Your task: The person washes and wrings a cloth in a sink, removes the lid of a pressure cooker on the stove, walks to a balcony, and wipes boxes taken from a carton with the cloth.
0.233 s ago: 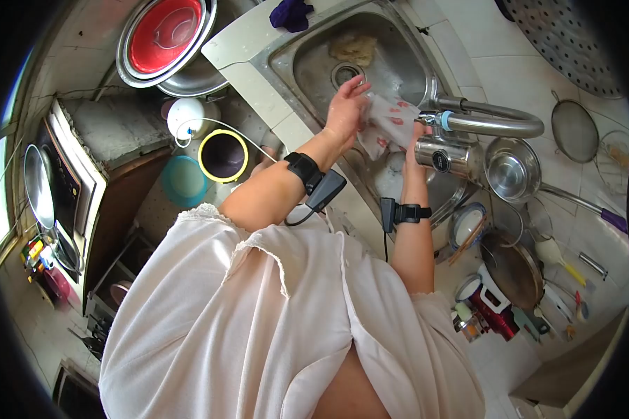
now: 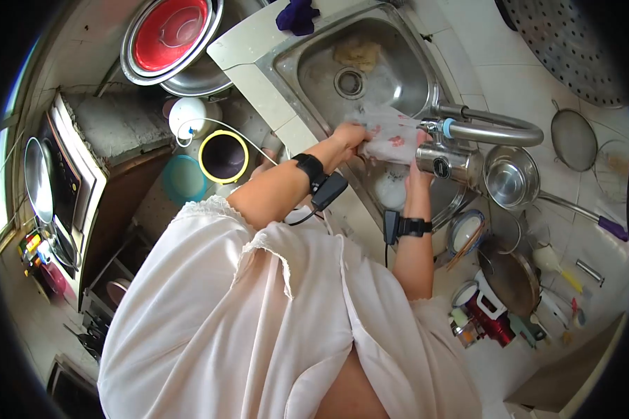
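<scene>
A translucent white plastic bag with red prints is stretched between my hands over the double sink. My left hand is closed on its left edge, fingers curled. At the bag's right side, my right hand grips it beside the faucet; the faucet body partly hides the fingers. A yellowish cloth lies in the far basin, behind the drain. Below the bag, a pale round thing sits in the nearer basin.
A purple cloth rests on the counter corner. To the right are a steel saucepan, a bowl with chopsticks and a dark pan. On the left stand a yellow-rimmed pot and a stack of basins.
My left hand has moved down and toward me, its spread fingers now closed on the bag. The bag is drawn flatter between both hands. My right hand has dropped slightly.
</scene>
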Tool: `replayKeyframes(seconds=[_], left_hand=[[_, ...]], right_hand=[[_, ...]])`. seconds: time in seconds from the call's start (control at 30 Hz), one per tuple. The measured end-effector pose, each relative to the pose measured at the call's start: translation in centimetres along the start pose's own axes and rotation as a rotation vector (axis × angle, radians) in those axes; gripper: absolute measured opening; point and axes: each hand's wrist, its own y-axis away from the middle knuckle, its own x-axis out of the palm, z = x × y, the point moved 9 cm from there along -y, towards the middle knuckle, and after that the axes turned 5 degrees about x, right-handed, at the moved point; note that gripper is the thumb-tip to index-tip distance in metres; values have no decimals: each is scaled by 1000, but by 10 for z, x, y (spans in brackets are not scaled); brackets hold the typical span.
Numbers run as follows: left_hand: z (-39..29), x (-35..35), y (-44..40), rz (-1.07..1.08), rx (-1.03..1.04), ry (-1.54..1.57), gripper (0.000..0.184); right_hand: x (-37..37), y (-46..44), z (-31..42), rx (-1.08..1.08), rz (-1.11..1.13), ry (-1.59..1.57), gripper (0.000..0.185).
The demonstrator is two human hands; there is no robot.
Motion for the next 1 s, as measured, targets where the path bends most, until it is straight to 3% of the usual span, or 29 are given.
replayKeyframes(seconds=[0.07,0.13,0.17,0.2,0.27,0.33,0.4,0.47,0.5,0.6,0.63,0.67,0.73,0.77,0.8,0.87,0.9,0.93,1.0], left_hand=[[10,-8,-7,11,-43,20,58],[-4,13,13,79,-40,76,38],[-13,19,12,81,-32,79,38],[-17,28,10,131,-65,160,37],[-24,36,13,172,-113,240,42],[-46,58,10,322,-135,512,58],[-56,56,0,367,-73,603,54],[-81,37,-3,370,179,895,51],[-91,37,1,514,139,1158,50],[-101,44,19,499,174,1171,50],[-106,51,32,550,194,1091,48],[-105,55,38,552,191,1093,48],[-97,56,38,463,136,947,49],[-96,64,38,558,104,890,36],[-92,62,36,552,102,889,36],[-91,43,26,347,302,529,33],[-89,32,22,258,286,454,40],[-91,27,20,261,287,456,40],[-90,10,13,181,336,127,37]], right_hand=[[21,11,12,34,100,40,39],[27,-7,-10,33,185,272,39],[29,-18,-14,-88,205,410,34],[52,3,8,40,320,225,36],[85,22,33,-244,373,286,36],[118,65,70,-652,426,730,35],[119,74,80,-683,398,815,30],[97,45,41,-149,493,199,27],[87,38,30,-102,472,197,40],[76,35,15,6,368,256,53],[77,40,9,228,401,241,56],[75,36,5,227,397,243,56],[75,20,-12,352,366,-142,56],[79,16,-4,242,351,-62,58],[81,14,-1,248,351,-64,58],[93,15,0,187,563,535,62],[83,12,-9,235,520,688,50],[77,7,-17,232,518,690,50],[70,1,9,-68,389,363,29]])
